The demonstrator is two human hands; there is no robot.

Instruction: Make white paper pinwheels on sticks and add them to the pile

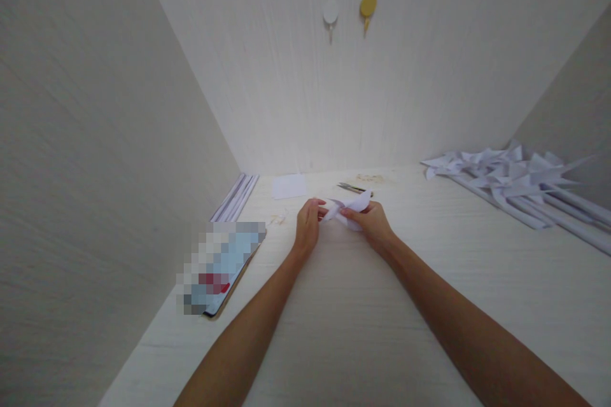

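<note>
One tablet-like device (222,267), screen blurred, lies near left on the worktop (363,324), clear of the hands. One bundle of rolled paper sticks (235,197) leans along the left wall; one paper square (289,186) lies far centre. Left hand (307,227) and right hand (371,224) pinch one folded paper piece (351,208) between them at centre, lifted for folding. One pair of scissors (352,188) lies just behind. Two wall hooks (330,13). Far right, a pile of paper pinwheels (513,181), uncountable.

Pale wood-grain surface (363,305), boxed by three matching cream walls: left wall (95,140), back wall (405,89), right wall (582,114). Back wall, high beyond the grip: one white hook (330,14), one yellow hook (367,7). Light soft, even.
</note>
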